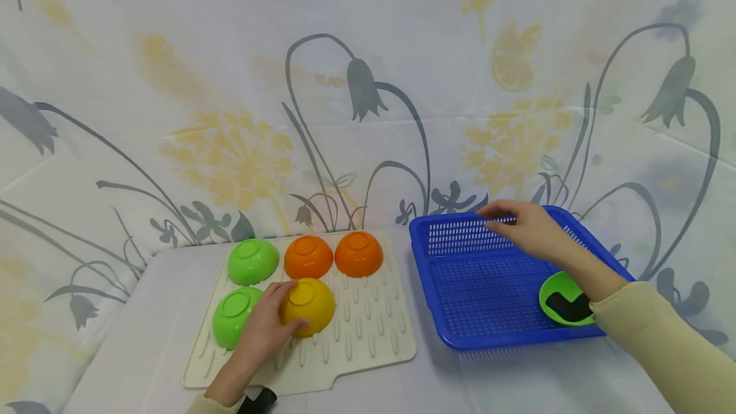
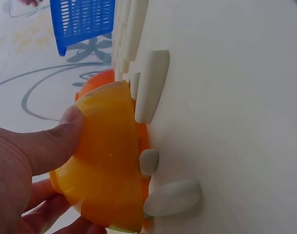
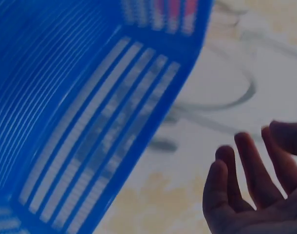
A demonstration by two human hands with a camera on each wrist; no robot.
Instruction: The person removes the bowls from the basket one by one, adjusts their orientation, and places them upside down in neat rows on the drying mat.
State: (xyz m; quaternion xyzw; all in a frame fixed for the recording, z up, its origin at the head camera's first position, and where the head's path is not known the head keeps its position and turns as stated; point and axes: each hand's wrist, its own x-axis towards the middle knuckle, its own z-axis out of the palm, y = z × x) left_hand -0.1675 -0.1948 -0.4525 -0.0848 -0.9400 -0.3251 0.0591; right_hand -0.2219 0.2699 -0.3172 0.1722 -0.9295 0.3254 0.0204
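My left hand [image 1: 266, 321] grips an upside-down yellow bowl [image 1: 310, 305], thumb on one side and fingers around the other. In the left wrist view the yellow bowl [image 2: 107, 156] stands with its rim right at the pegs of the cream drying mat [image 1: 374, 331]. Nothing is in my right hand [image 1: 526, 229], which hovers over the back of a blue plastic basket [image 1: 448, 337] with relaxed fingers. A green bowl [image 1: 552, 286] sits in that basket, open side up, partly hidden by my right wrist and a dark piece there.
Two green bowls [image 1: 253, 262] and two orange bowls [image 1: 359, 254] lie upside down on the mat around the yellow one. The basket stands to the right of the mat. Behind both hangs a flower-patterned cloth [image 1: 356, 165].
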